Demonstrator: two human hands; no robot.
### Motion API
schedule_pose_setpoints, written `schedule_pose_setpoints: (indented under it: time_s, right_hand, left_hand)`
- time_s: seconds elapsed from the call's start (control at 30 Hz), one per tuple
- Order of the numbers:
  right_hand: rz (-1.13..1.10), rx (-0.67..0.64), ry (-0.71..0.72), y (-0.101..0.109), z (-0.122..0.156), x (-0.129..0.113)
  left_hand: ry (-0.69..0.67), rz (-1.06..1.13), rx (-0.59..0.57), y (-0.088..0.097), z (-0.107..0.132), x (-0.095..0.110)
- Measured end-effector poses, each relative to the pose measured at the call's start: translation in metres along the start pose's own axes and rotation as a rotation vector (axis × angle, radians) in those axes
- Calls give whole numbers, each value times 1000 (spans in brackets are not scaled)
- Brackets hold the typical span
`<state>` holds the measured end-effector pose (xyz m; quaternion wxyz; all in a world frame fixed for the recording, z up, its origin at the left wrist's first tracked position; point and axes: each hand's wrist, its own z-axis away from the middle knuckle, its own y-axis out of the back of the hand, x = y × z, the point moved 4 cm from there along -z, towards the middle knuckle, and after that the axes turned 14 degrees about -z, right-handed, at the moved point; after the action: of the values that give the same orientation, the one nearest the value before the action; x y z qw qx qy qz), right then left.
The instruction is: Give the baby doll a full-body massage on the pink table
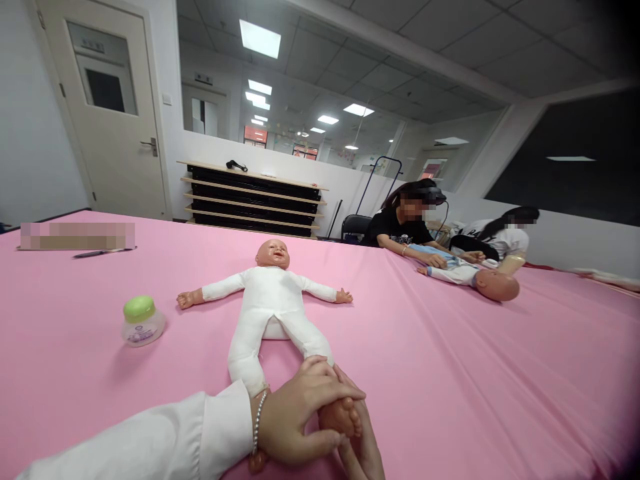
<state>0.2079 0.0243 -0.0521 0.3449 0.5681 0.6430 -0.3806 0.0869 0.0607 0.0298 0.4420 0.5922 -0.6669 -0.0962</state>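
Observation:
A baby doll [274, 293] with a white cloth body lies on its back on the pink table cover, its feet toward me. My left hand [300, 417], a beaded bracelet at its wrist, is closed over the lower leg and foot on the right side of the picture. The doll's foot [341, 419] shows between my fingers, sole and toes toward me. From the right and below, my right hand [365, 437] wraps the same foot; part of it is hidden. The doll's other foot sticks out below my left wrist.
A jar [143, 322] with a green lid stands left of the doll. Behind it lie a pen [103, 253] and a blurred flat item. At right, a person in black [405, 223] handles another doll [495, 285]; a second person [500, 233] sits beyond. Stacked boards [255, 200] stand behind the table.

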Motion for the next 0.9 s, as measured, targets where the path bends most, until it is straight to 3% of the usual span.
schedule_pose_setpoints:
  time_s: [0.2,0.3,0.43,0.6,0.7,0.8,0.9]
  right_hand:
    - [-75,4,82,1,-7,-6]
    - [45,-82,130,-1,-8,-7]
    - [192,-80,53,-3,-7,-9]
    - [-24,78,-141,-11,-4,-18]
    - [-81,149,-145,-7,-6,-16]
    - [78,364,14,24,-10,-29]
    - [215,565,134,59,-7,-66]
  left_hand:
    - [38,-93,11,-6,-1,-2]
    - [142,-28,-32,-6,-3,-6]
    - [187,29,-47,-3,-3,-7]
    - [101,14,-22,-3,-1,-4]
    - [96,-62,-71,-7,-1,-4]
    - [55,-213,-195,-14,-1,-5]
    - [-16,-350,-328,-24,2,-9]
